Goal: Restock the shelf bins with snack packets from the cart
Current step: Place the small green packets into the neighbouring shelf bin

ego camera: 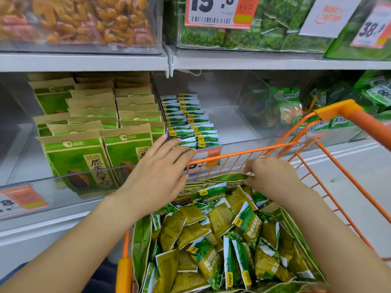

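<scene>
From the head view, an orange wire shopping cart (275, 149) stands against a grey metal shelf (84, 62), and everything here is placed from that cart. Inside its basket lies a heap of small green-and-white snack packets (222, 240), sitting in an opened green paper sack (141, 240) whose torn edge rises along the cart's left side.

The left hand (156, 178) reaches past the cart's front left corner, fingers (177, 151) straight and released, their tips resting at the front packets of a row of matching small green-and-white packets (188, 121) standing upright in a clear plastic shelf bin (232, 123) directly beyond the cart's front rail. The right hand (273, 176) is just inside the cart's front rail, its fingers curled and pinching the upper edge of the sack there.

Left of the cart, a second clear bin (63, 176) holds rows of large kraft-and-green seed bags (78, 159) standing upright. Beyond the cart's orange handle (342, 113), further green packs (289, 102) lie in another bin. On the shelf above the cart sit orange snacks (84, 17) and dark green bags (275, 34), with an orange-and-white price tag (218, 11) hanging in front.
</scene>
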